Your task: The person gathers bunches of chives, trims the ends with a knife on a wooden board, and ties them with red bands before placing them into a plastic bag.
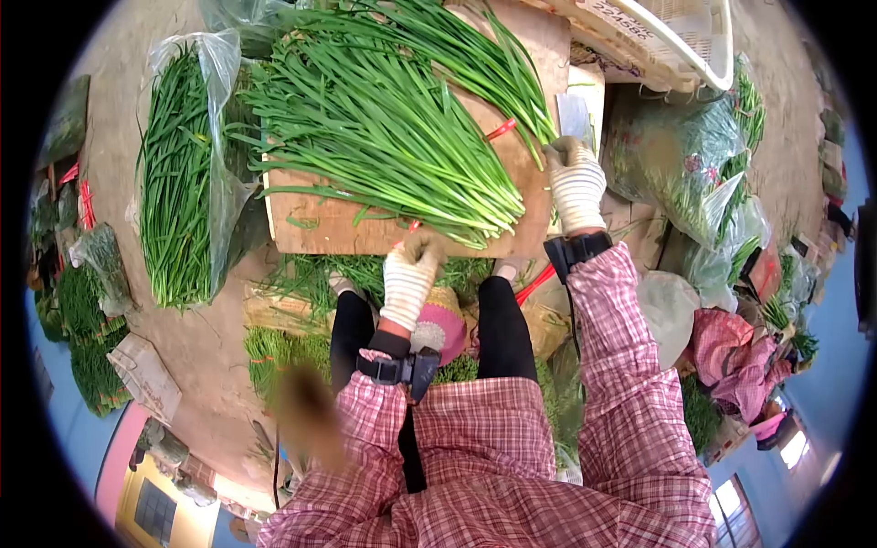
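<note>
A large bunch of garlic chives (402,137) lies on a wooden board (338,239), pale stems toward me. Red tape (501,129) shows at the right side of the bunch, and a short red end sticks out at its near left edge. My left hand (413,276), in a striped work glove, is closed in a pinch at that near red end. My right hand (577,187), gloved the same way, is closed right of the stems, against the lower end of a flat metal blade (574,121). Whether it grips the blade's handle is hidden.
More chives stand in a clear plastic bag (224,155) on the left. A white crate (676,36) is at the upper right, with bagged greens (676,155) below it. Loose greens (301,279) lie beneath the board's near edge, around my legs.
</note>
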Demonstrator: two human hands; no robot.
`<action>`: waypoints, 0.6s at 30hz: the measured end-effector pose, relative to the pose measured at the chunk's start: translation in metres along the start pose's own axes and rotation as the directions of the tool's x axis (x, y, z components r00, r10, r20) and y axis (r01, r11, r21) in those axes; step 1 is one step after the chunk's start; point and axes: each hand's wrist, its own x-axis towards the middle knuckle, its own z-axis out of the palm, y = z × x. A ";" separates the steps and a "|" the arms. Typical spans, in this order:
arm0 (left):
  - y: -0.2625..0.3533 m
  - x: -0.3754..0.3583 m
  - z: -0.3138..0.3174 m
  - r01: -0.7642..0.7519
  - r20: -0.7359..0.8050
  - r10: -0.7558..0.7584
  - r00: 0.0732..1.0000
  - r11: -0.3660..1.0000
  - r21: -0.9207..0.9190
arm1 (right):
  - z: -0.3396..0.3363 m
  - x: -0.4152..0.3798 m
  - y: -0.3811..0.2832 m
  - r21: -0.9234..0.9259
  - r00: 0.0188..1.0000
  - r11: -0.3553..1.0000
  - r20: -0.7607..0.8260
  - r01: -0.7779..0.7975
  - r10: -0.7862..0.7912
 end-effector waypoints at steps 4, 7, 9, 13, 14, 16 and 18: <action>-0.011 -0.004 0.004 -0.038 0.022 0.040 0.999 0.998 -0.057 | 0.012 0.015 -0.008 -0.365 0.985 0.930 0.149 -0.028 0.089; -0.003 -0.003 -0.001 -0.034 0.030 0.034 0.999 0.999 -0.017 | -0.016 0.014 -0.017 -0.244 0.991 0.969 0.111 -0.040 0.069; 0.007 -0.007 0.001 0.006 0.011 -0.006 1.000 0.999 -0.038 | -0.037 0.011 -0.007 0.063 0.995 0.998 0.100 0.002 -0.009; 0.015 -0.008 0.001 -0.035 0.067 0.043 0.997 0.992 -0.118 | -0.120 -0.002 -0.060 0.616 0.962 0.746 0.237 -0.254 0.132; 0.011 -0.008 0.001 -0.025 0.067 0.033 0.997 0.991 -0.128 | -0.135 -0.007 -0.068 0.695 0.978 0.690 0.179 -0.200 0.103; 0.008 -0.011 -0.001 -0.014 0.064 0.023 0.998 0.990 -0.137 | -0.152 -0.013 -0.076 0.783 0.990 0.606 0.106 -0.140 0.091; 0.006 -0.016 -0.002 -0.005 0.053 0.009 0.999 0.996 -0.085 | -0.160 -0.020 -0.087 0.804 0.991 0.579 0.109 -0.132 0.076</action>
